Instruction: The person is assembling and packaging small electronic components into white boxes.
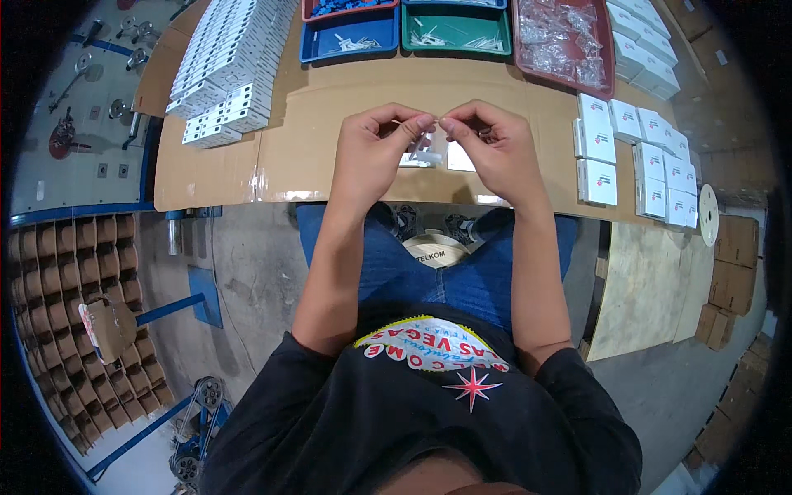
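Observation:
Over the near part of the cardboard-covered table (330, 99), my left hand (371, 153) and my right hand (499, 153) almost meet at the fingertips. Thumb and forefinger of each are pinched closed on what looks like the top edge of a small clear plastic bag (426, 148). White pieces show in or just behind the bag; their exact shape is hard to make out. A flat white item (460, 157) lies on the table beside my right hand, partly hidden by it.
Tall stacks of white boxes (227, 62) stand at the far left. Blue (351, 43) and green trays (456, 37) hold small white parts; a red tray (565, 41) holds clear bags. More white boxes (596, 136) line the right side. The table's near edge runs below my wrists.

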Tool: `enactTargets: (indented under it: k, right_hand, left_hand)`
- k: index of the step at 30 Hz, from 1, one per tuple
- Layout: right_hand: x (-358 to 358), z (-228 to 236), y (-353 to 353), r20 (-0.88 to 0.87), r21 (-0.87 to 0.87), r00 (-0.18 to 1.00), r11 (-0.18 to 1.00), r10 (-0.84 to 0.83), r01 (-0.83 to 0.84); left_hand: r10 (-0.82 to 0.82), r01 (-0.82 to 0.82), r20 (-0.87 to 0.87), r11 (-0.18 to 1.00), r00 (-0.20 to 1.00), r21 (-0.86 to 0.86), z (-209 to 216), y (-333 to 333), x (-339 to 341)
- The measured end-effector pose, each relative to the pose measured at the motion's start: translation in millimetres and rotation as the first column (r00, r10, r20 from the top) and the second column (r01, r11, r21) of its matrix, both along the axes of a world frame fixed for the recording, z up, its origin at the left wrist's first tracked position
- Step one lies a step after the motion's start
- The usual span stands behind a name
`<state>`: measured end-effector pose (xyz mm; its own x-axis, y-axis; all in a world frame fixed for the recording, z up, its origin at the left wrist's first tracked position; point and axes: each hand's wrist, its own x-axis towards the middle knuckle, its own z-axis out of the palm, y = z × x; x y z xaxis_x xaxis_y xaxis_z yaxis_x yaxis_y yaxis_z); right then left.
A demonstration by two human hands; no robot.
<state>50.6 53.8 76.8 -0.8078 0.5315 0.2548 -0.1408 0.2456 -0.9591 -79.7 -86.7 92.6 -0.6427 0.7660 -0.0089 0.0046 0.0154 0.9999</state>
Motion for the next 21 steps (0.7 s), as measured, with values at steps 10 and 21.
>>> enactTargets:
  k: [10,21]
  right_hand:
    - [2.7,-2.6,0.2,0.032,0.031,0.999,0.999,-0.013,0.012]
    - [15.3,22.9,-7.8,0.245,0.012,0.966,0.996,0.087,-0.093]
  left_hand:
    - [0.055,-0.057,0.095,0.998,0.994,0.021,-11.8,-5.7,5.7]
    - [0.011,-0.01,-0.057,1.0,0.998,0.01,-15.0,-18.1,14.8]
